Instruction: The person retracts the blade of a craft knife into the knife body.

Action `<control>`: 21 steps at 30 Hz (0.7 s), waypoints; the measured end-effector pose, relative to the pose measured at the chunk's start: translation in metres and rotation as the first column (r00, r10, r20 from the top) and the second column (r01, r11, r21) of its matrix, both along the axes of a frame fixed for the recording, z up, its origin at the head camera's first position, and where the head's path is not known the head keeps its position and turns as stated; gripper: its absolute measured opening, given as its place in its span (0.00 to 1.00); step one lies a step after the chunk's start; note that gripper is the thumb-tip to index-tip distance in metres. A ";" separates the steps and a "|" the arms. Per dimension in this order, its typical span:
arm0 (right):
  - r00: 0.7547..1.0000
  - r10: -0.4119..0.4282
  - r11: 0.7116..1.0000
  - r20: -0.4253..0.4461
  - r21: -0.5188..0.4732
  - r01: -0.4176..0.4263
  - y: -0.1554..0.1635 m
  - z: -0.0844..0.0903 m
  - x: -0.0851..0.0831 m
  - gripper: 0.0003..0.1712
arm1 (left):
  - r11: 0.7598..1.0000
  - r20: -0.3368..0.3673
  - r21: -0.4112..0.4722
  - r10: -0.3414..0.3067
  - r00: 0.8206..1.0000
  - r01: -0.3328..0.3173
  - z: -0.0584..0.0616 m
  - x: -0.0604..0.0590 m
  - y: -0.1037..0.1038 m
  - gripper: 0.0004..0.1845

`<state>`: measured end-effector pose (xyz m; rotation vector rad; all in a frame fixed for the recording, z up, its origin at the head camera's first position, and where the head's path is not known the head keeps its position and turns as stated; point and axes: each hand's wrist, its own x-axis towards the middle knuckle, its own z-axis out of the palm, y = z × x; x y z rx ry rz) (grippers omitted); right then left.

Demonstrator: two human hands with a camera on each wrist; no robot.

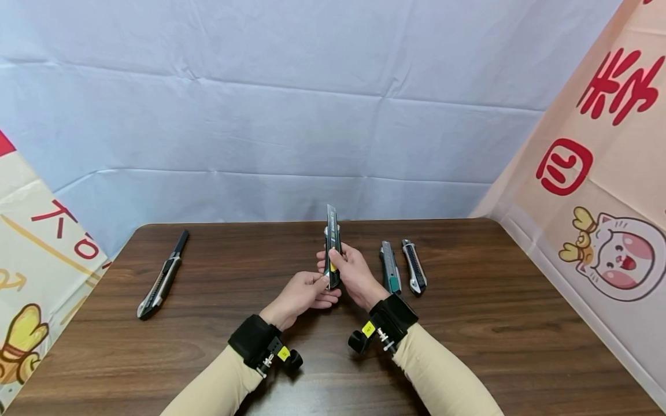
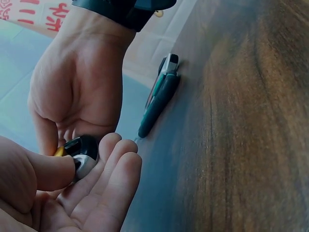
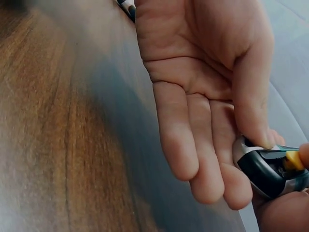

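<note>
Fingers (image 3: 207,159) under yellow-slider knife (image 3: 270,166), only from right wrist.

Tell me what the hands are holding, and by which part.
Both hold one utility knife: left hand pinches its butt end, right hand grips the middle of the handle.

Even, bright light fills the head view; soft shadows lie under the wrists on the table (image 1: 468,323), and the edges bow. Both wrist views are dimmer, with the table's grain blurred and a pale sheen.
</note>
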<state>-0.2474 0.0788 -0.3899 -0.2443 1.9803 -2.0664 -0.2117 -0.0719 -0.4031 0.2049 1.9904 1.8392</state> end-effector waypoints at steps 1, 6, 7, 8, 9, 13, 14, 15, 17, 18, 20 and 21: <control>1.000 -0.002 1.000 0.001 -0.001 0.002 0.000 0.000 0.000 0.22 | 1.000 0.002 -0.002 0.003 1.000 -0.003 0.000 0.000 0.000 0.19; 1.000 -0.008 1.000 0.005 0.003 0.008 -0.001 0.000 0.001 0.22 | 1.000 0.012 -0.009 0.012 1.000 -0.012 0.001 0.001 0.000 0.19; 1.000 -0.006 1.000 0.007 0.005 0.006 -0.001 0.000 0.001 0.21 | 1.000 0.014 -0.008 0.012 1.000 -0.012 0.001 0.001 0.000 0.19; 1.000 -0.005 1.000 0.007 0.006 0.005 -0.001 0.000 0.001 0.21 | 1.000 0.014 -0.006 0.011 1.000 -0.011 0.001 0.001 0.000 0.19; 1.000 -0.002 1.000 0.007 0.006 0.002 -0.001 0.000 0.002 0.21 | 1.000 0.013 -0.003 0.009 1.000 -0.009 0.001 0.001 0.000 0.19; 1.000 0.002 1.000 -0.001 0.008 -0.002 -0.001 0.000 0.002 0.21 | 1.000 0.013 0.006 0.007 1.000 -0.007 0.001 0.001 0.000 0.19; 1.000 0.003 1.000 -0.002 0.007 -0.003 -0.001 0.000 0.002 0.21 | 1.000 0.013 0.007 0.007 1.000 -0.007 0.001 0.001 0.000 0.19; 1.000 0.004 1.000 -0.004 0.007 -0.004 -0.001 -0.001 0.002 0.21 | 1.000 0.014 0.006 0.008 1.000 -0.008 0.001 0.001 0.000 0.19; 1.000 0.008 1.000 -0.003 0.005 -0.008 0.000 -0.001 0.002 0.21 | 1.000 0.019 0.004 0.010 1.000 -0.010 0.001 0.001 0.000 0.19; 1.000 0.012 1.000 -0.002 0.003 -0.012 0.000 -0.001 0.002 0.21 | 1.000 0.020 0.003 0.012 1.000 -0.012 0.001 0.001 0.000 0.19; 1.000 0.017 1.000 0.001 0.000 -0.017 0.000 -0.001 0.002 0.21 | 1.000 0.022 0.001 0.013 1.000 -0.013 0.000 0.001 0.000 0.19; 1.000 0.018 1.000 0.003 0.000 -0.018 0.000 -0.002 0.002 0.20 | 1.000 0.024 0.002 0.013 1.000 -0.014 0.000 0.001 0.000 0.19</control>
